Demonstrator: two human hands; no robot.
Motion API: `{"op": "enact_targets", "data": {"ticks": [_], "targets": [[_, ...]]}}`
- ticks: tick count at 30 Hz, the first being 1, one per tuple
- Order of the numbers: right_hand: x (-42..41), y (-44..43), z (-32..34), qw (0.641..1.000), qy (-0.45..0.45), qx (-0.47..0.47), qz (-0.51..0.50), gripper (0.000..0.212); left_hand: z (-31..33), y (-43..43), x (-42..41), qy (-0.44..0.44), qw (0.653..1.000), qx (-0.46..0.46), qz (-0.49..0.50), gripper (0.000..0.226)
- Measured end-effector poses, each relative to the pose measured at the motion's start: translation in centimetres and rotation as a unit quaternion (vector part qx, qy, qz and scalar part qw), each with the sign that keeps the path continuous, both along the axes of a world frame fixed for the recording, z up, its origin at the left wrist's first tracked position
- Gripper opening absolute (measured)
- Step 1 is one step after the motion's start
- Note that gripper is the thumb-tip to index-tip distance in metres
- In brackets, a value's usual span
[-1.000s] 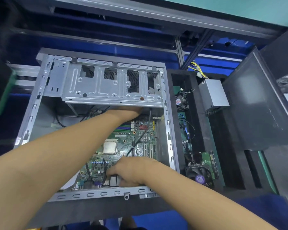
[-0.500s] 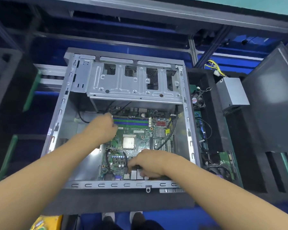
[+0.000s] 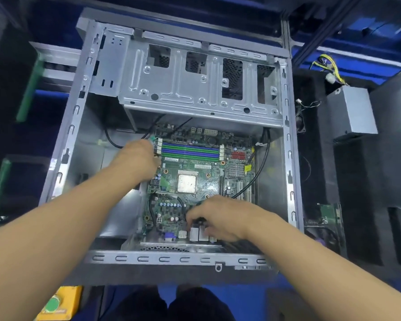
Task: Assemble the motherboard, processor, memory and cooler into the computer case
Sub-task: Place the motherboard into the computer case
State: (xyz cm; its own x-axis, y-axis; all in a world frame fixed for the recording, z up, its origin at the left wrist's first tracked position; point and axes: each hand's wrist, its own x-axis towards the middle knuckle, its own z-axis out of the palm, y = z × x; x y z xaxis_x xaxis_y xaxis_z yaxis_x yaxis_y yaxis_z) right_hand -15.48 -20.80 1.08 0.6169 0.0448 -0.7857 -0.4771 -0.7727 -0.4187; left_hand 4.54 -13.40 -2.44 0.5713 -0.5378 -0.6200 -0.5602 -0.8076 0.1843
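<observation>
Motherboard (image 3: 185, 166) lies flat inside the case (image 3: 171, 259), right under both sets of fingers. Its long axis runs from the right fingers away toward the drive cage (image 3: 195, 89). Processor (image 3: 187, 184) sits btwn the hands. Right hand (image 3: 220, 221) is palm down, fingers curled narrow, pinching the port block (image 3: 198, 234) at the near edge. Left hand (image 3: 137, 161) is at the far-left edge by the memory slots (image 3: 190, 150), knuckles up, tips hidden, so can't tell if it grips. Next prob. nudge ports to the near wall.
</observation>
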Motion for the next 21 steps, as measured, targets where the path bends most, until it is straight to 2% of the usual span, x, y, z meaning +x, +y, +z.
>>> {"op": "enact_targets", "data": {"ticks": [4, 8, 16, 21], "targets": [[-0.13, 0.0, 0.01, 1.0, 0.001, 0.007, -0.014, 0.04, -0.02, -0.03, -0.09, 0.009, 1.0, 0.002, 0.013, 0.031], [-0.06, 0.06, 0.07, 1.0, 0.002, 0.018, -0.026, 0.039, -0.33, 0.05, 0.09, 0.024, 1.0, 0.006, 0.019, 0.024], [0.05, 0.0, 0.12, 1.0, 0.0, 0.014, -0.015, 0.045, -0.38, -0.1, 0.05, 0.028, 0.999, 0.015, 0.041, 0.026], [-0.2, 0.08, 0.06, 1.0, -0.005, 0.017, -0.022, 0.044, -0.31, -0.19, 0.26, 0.092, 0.989, 0.008, 0.119, 0.024]]}}
